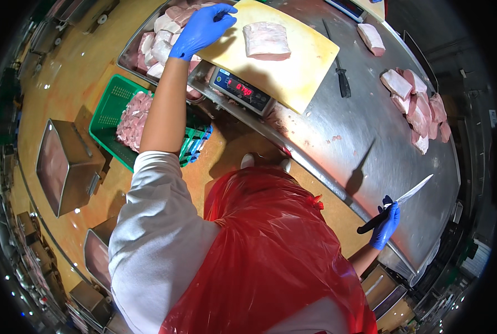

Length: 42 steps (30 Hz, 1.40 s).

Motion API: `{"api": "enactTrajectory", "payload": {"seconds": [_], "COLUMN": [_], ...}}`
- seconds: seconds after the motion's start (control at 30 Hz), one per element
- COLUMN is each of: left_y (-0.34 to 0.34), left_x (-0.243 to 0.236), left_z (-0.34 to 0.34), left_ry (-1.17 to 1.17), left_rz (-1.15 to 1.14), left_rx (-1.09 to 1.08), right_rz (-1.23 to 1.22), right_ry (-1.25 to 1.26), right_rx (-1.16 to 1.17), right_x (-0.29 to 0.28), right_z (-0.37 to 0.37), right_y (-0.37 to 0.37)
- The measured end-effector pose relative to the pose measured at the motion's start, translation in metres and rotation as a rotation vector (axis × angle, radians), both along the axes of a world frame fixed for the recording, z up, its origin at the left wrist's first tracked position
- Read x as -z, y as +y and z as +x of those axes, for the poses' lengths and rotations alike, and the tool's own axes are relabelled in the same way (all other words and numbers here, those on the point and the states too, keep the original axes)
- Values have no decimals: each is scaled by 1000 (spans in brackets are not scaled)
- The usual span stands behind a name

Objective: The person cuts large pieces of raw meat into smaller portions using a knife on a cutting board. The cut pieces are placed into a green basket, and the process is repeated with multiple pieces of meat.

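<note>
My left hand [206,30], in a blue glove, hovers by the left edge of a yellowed cutting board [293,72]. Its fingers reach toward the board, slightly bent and apart, with nothing seen in them. One pale slab of meat [266,42] lies on the board, just right of that hand. Under the board's near edge sits a scale [241,90] with a lit red display. At the lower right, my right hand [386,227], also blue-gloved, grips a knife [414,190] by its black handle. The blade points up and away over the steel table.
The steel table [326,145] bears a sharpening steel [343,83], a pile of meat pieces [418,108] and a lone piece [371,39]. Left stand a metal bin [127,55] of meat and a green basket [105,125] of trimmings. Metal carts [78,167] stand on the floor.
</note>
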State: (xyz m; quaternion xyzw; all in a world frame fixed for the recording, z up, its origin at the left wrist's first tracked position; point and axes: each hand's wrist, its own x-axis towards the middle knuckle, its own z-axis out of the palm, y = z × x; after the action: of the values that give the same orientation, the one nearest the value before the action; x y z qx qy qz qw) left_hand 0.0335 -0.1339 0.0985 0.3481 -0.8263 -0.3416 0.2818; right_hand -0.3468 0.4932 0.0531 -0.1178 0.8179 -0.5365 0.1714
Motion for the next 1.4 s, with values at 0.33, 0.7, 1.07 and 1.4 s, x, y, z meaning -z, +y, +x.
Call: {"api": "enactTrajectory", "payload": {"seconds": [0.33, 0.7, 1.07, 1.4], "left_y": [38, -64, 558, 400], "left_x": [36, 91, 55, 151], "left_z": [-109, -165, -274, -503], "left_ry": [-653, 35, -262, -407], "left_rz": [-420, 906, 513, 511], "left_rx": [205, 545, 2455, 1436], "right_rz": [-34, 22, 379, -420], "right_ry": [8, 165, 487, -116], "right_rx": [129, 544, 786, 1344], "right_x": [0, -10, -183, 94], "right_z": [27, 84, 165, 218], "right_y": [47, 169, 266, 309]}}
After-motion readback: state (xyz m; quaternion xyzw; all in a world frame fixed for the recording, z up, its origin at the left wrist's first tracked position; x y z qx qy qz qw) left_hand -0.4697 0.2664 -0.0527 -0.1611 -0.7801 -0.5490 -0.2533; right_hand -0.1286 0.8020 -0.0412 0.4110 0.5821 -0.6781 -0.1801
